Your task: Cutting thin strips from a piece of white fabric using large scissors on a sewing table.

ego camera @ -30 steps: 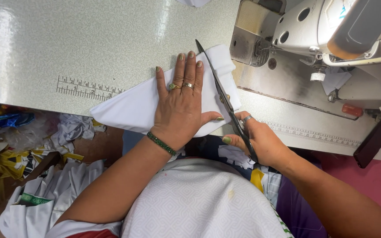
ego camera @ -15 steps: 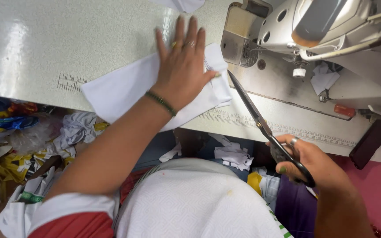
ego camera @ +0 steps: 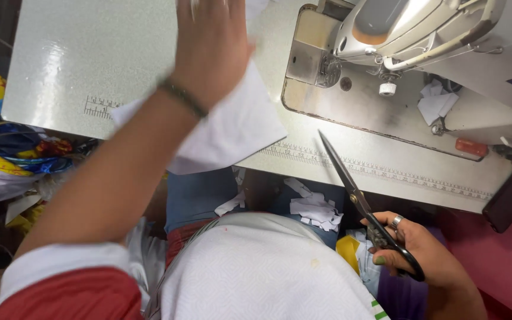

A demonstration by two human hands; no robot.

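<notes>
Right hand (ego camera: 425,261) grips black scissors (ego camera: 362,204), lower right, blades closed. Left hand (ego camera: 211,50) flat, fingers spread, on white fabric (ego camera: 238,127), upper centre. Better: pin cloth firmly, keep blades away from table edge (ego camera: 351,169).

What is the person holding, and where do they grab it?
The right hand holds black scissors by the handle loops, blades shut and pointing away. The left hand holds nothing; it lies flat on the white cloth.

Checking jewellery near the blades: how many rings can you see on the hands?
1: a silver metal ring on the right hand holding the black scissors. The left hand's fingers are cropped, so others may be hidden.
</notes>
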